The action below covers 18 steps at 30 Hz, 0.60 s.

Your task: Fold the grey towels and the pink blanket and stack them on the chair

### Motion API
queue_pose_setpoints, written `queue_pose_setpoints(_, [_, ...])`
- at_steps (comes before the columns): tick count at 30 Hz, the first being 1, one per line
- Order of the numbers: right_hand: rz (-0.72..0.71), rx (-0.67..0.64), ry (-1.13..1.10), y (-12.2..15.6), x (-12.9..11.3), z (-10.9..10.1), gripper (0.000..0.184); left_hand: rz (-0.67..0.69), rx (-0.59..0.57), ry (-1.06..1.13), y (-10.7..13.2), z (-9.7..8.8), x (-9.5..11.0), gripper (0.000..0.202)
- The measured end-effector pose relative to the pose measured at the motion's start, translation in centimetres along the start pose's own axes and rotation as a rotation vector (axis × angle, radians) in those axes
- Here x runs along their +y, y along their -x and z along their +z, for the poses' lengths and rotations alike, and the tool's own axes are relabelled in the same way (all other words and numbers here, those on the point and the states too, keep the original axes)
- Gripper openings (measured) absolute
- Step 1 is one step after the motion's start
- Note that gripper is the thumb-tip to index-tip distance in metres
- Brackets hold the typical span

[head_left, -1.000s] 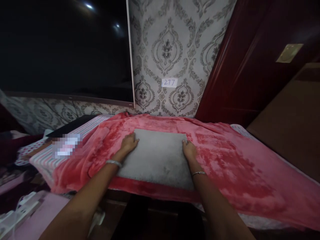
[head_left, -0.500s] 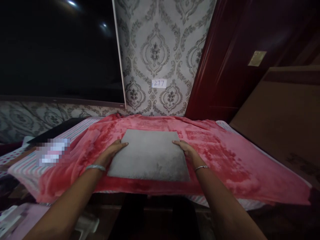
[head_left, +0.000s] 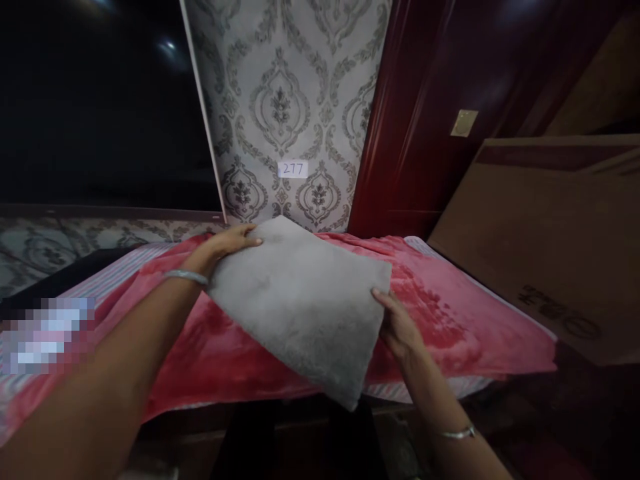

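Left hand point(head_left: 231, 241) ahead, right hand point(head_left: 401, 325) nearer — gripping mat point(head_left: 303, 290)

Behind the grey rectangular sheet of soft-looking material point(head_left: 300, 293), most of the right hand's point(head_left: 400, 327) fingers were hidden, as was part of the pink-and-red plush blanket point(head_left: 480, 327). To the left of the left hand point(head_left: 230, 243), a pale pixelated patch point(head_left: 47, 337) was too blurred to identify; beyond that hand, the large black flat-screen television point(head_left: 95, 113) ran out of view. Right of the right hand, the brown cardboard box point(head_left: 530, 233) was cut off, its dark print point(head_left: 555, 310) too dim to read.
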State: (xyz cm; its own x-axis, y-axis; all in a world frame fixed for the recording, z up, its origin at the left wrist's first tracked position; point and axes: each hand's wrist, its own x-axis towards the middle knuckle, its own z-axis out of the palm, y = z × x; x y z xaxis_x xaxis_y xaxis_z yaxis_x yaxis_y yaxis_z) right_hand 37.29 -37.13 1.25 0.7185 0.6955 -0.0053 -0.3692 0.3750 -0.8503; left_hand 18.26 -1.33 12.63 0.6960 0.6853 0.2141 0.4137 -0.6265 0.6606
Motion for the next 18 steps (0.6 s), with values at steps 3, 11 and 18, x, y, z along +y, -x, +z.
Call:
queue_pose_setpoints(3, [0.113, 0.086, -0.032, 1.8, 3.8, -0.9, 0.056, -0.019, -0.123, -0.225, -1.1, 4.3, -0.6, 0.037])
queue_pose_setpoints(11, [0.277, 0.180, 0.052, 2.8, 7.8, -2.4, 0.063, -0.224, -0.099, -0.407, 1.6, 12.3, -5.7, 0.039])
queue_pose_setpoints(18, [0.295, 0.151, 0.092, 3.3, 7.5, -2.5, 0.076, -0.265, -0.128, -0.428, -0.1, 11.9, -6.5, 0.041])
